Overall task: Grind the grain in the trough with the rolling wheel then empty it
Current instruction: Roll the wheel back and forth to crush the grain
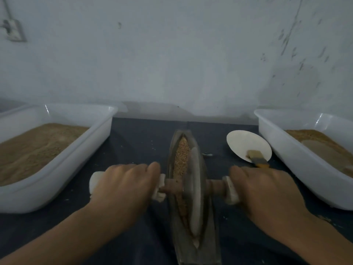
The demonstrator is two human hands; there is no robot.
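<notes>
— Where was the wheel when you looked over?

— The rolling wheel (195, 190) stood on edge in the narrow boat-shaped trough (205, 243), which lay lengthwise on the dark table (133, 142), pointing away from the person. The wheel sat about midway along it, a wooden axle (172, 188) running through its hub and out to both sides.

— And the hands?

— The left hand (124, 186) was curled over the cloth-wrapped left grip (96, 181), knuckles up. The right hand (261, 188) was wrapped the same way round the right grip (232, 190). Both gripped firmly, one to each side of the trough.

— Any grain left inside?

— Yes, brown grain (182, 152) filled the far part of the channel, and more showed along the wheel's left face.

— What else was on the table?

— A white tub (57, 180) of tan meal on the left, another white tub (298, 161) holding grain on the right. Between the trough and the right tub lay a round white plate (242, 142) with a small brush (257, 159) resting on its near edge.
</notes>
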